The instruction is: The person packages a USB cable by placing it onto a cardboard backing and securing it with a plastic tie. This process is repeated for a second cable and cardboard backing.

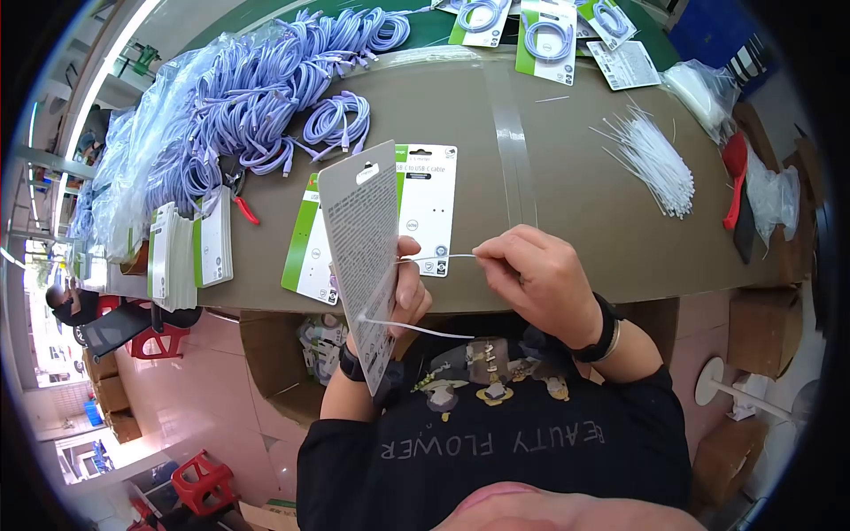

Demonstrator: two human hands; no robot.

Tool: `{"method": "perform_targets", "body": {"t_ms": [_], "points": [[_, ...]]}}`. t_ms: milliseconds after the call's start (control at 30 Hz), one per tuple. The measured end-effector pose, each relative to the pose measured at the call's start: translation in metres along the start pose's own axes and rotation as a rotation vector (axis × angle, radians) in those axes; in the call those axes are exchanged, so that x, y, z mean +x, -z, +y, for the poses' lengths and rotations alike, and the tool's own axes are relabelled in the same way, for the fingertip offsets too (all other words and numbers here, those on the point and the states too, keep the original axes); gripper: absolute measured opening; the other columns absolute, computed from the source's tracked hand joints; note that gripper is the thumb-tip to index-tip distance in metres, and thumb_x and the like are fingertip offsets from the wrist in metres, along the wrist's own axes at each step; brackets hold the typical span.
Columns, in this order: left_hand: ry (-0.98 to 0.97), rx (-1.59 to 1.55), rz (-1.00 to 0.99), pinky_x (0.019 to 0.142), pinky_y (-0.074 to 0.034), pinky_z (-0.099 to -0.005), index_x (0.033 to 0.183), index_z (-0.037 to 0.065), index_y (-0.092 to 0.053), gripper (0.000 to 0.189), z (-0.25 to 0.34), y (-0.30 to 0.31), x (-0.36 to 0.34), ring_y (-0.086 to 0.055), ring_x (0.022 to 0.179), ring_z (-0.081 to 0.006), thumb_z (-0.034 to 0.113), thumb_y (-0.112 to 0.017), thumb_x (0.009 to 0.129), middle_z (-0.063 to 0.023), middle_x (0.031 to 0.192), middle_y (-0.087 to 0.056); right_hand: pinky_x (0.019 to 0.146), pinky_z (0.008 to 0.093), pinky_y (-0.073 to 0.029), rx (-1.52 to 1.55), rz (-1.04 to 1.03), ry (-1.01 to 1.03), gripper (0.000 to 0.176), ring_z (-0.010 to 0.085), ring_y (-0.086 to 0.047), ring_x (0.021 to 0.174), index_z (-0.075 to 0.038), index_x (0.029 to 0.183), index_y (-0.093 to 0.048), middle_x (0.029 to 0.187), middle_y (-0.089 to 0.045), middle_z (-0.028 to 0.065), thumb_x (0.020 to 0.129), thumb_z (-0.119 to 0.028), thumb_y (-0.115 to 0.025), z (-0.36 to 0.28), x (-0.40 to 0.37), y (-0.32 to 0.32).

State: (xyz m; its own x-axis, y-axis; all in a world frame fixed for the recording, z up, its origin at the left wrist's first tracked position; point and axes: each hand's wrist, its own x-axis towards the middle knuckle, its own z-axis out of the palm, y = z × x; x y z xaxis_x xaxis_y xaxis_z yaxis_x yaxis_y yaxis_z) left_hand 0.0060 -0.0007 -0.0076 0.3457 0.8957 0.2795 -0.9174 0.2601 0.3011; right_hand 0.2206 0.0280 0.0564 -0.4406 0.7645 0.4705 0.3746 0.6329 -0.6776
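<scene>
My left hand [410, 296] grips a printed packaging card [361, 239] upright, its text-covered back turned partly toward me; the card hides part of the fingers. A white cable tie [421, 329] sticks out of the card's lower part. Level with my left fingers, the end of another white cable tie [452, 257] is pinched between the thumb and fingers of my right hand [536, 279]. Behind the held card, two green-and-white cards [434, 212] lie on the table. Beyond them rests a coiled lilac cable [336, 122].
A big heap of lilac cables [239, 97] fills the table's left, with card stacks [212, 239] and red-handled cutters [243, 208] beside it. Loose cable ties [655, 164] and a red-handled tool [734, 181] lie right. Carded cables [547, 40] sit at the back.
</scene>
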Motion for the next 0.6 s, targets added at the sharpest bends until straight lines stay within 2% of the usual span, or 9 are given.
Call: {"method": "perform_targets", "body": {"t_ms": [367,467,500,567,600], "points": [[-0.002,0.034,0.014,0.039,-0.036,-0.0238,0.130,-0.008,-0.039,0.064,0.000,0.002,0.000,-0.052,0.039,-0.0140,0.046,-0.044,0.097,-0.0142,0.080,-0.063,0.057,0.0305,-0.049,-0.020,0.024,-0.016,0.009,0.0234,-0.061,0.063,-0.002,0.085,-0.065,0.075,-0.062,0.0103,0.077,0.001,-0.068,0.004,0.001,-0.008],[0.022,0.144,0.130,0.039,-0.035,-0.0233,0.129,-0.005,-0.040,0.062,-0.004,-0.001,-0.002,-0.051,0.038,-0.0138,0.048,-0.039,0.097,-0.0212,0.097,-0.066,0.058,0.0324,-0.050,-0.058,0.017,-0.034,0.008,0.0252,-0.062,0.065,-0.003,0.085,-0.065,0.076,-0.062,0.0109,0.078,-0.001,-0.068,0.004,0.002,-0.015],[0.034,0.178,0.140,0.039,-0.034,-0.0231,0.128,-0.005,-0.041,0.062,-0.007,0.003,-0.005,-0.051,0.038,-0.0137,0.049,-0.038,0.097,-0.0239,0.104,-0.065,0.060,0.0331,-0.051,0.007,-0.002,0.016,0.008,0.0259,-0.062,0.067,-0.003,0.085,-0.065,0.077,-0.062,0.0109,0.078,-0.003,-0.068,0.006,0.003,-0.019],[0.031,0.140,0.070,0.038,-0.034,-0.0230,0.127,-0.004,-0.043,0.064,-0.010,0.019,-0.010,-0.051,0.038,-0.0141,0.052,-0.034,0.098,-0.0265,0.110,-0.063,0.062,0.0338,-0.051,0.001,0.003,0.035,0.007,0.0265,-0.063,0.069,-0.004,0.085,-0.065,0.078,-0.062,0.0109,0.079,-0.004,-0.068,0.014,0.005,-0.014],[0.017,0.145,0.070,0.037,-0.034,-0.0232,0.127,-0.005,-0.043,0.064,-0.008,0.014,-0.007,-0.051,0.039,-0.0146,0.052,-0.034,0.098,-0.0269,0.111,-0.063,0.065,0.0349,-0.051,0.004,-0.064,0.071,0.010,0.0276,-0.063,0.073,-0.004,0.088,-0.064,0.081,-0.063,0.0110,0.079,-0.007,-0.067,0.022,0.012,-0.008]]}}
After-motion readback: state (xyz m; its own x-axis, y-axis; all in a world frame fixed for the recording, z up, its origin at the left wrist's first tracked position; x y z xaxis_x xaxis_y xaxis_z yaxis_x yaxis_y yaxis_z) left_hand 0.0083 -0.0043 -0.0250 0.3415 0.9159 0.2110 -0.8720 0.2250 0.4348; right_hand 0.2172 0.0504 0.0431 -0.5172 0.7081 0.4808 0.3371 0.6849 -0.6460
